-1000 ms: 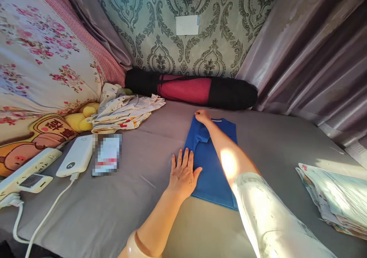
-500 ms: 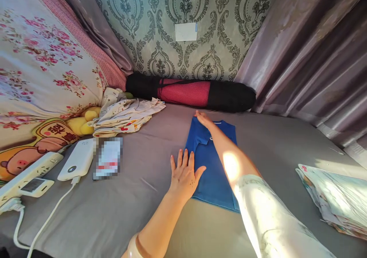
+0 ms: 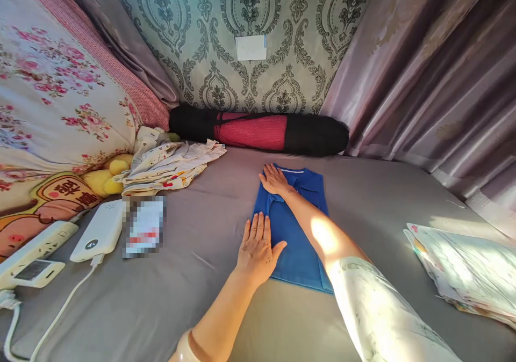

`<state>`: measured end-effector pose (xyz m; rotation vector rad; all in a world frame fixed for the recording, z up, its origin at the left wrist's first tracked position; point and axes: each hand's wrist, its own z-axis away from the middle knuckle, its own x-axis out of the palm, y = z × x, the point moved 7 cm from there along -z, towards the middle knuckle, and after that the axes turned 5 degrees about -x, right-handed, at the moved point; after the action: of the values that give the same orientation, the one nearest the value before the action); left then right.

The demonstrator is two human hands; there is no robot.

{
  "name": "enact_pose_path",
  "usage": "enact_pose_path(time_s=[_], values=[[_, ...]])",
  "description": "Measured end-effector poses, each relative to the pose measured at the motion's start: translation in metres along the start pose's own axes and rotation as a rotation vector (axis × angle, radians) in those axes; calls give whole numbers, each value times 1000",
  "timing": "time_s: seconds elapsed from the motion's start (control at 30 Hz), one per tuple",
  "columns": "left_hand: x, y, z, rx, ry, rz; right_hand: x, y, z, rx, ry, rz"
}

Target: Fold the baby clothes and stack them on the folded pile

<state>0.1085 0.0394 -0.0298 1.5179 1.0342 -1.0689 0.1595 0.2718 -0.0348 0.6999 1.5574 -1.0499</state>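
A blue shirt point(image 3: 296, 252) lies on the grey bed sheet, its sides folded inward and its collar at the far end. My left hand point(image 3: 258, 249) rests flat on the shirt's left edge, fingers stretched out and thumb spread over the cloth. Farther up, my right hand point(image 3: 274, 180) lies flat on the shirt's upper left corner beside the collar, fingers extended. Neither hand grips the cloth. My right forearm crosses over the shirt and hides part of its middle and right side.
A black and red rolled bag point(image 3: 250, 131) lies along the wall. Left are crumpled patterned clothes point(image 3: 173, 166), a white power bank point(image 3: 99, 232) with a cable, a power strip point(image 3: 44, 249) and a blurred packet point(image 3: 145, 226). Folded cloths point(image 3: 463, 270) lie at the right.
My right hand has come down from the shirt's top edge to lie flatter on its upper left part, uncovering more of the collar. My left hand stays at the left edge. The view has shifted slightly.
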Motion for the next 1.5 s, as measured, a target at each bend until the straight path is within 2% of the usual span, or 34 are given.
enact_pose_path(time_s=[0.17, 0.27, 0.33, 0.43, 0.53, 0.63, 0.77, 1.0, 1.13, 1.27, 1.37, 1.5], values=[[2, 1, -1, 11, -25, 55, 2, 5, -1, -7, 1, -4], [-11, -1, -6, -58, -75, 176, -4, 6, -2, -9, -5, -54], [-26, -9, -10, -160, -81, 342, -12, 9, -1, 27, 18, -130], [-55, -32, -15, -340, 60, 642, -25, 15, 7, 101, 105, -181], [-66, -59, -15, -479, 211, 925, -23, 15, 21, 139, 113, -154], [-58, -78, -15, -561, 261, 1146, -10, 12, 37, 177, 65, -109], [-47, -88, -17, -629, 241, 1221, 0, 9, 48, 194, 50, -17], [-44, -95, -14, -739, 288, 1437, -10, 6, 51, 203, 18, 23], [-43, -95, -13, -754, 302, 1496, -18, -25, 63, 136, 37, 68], [-40, -91, -13, -762, 294, 1496, 0, -65, 83, 71, -46, 12], [-39, -90, -14, -762, 283, 1490, 12, -76, 93, 98, -55, -3], [-37, -91, -14, -756, 272, 1471, 15, -75, 95, 91, -25, -11]])
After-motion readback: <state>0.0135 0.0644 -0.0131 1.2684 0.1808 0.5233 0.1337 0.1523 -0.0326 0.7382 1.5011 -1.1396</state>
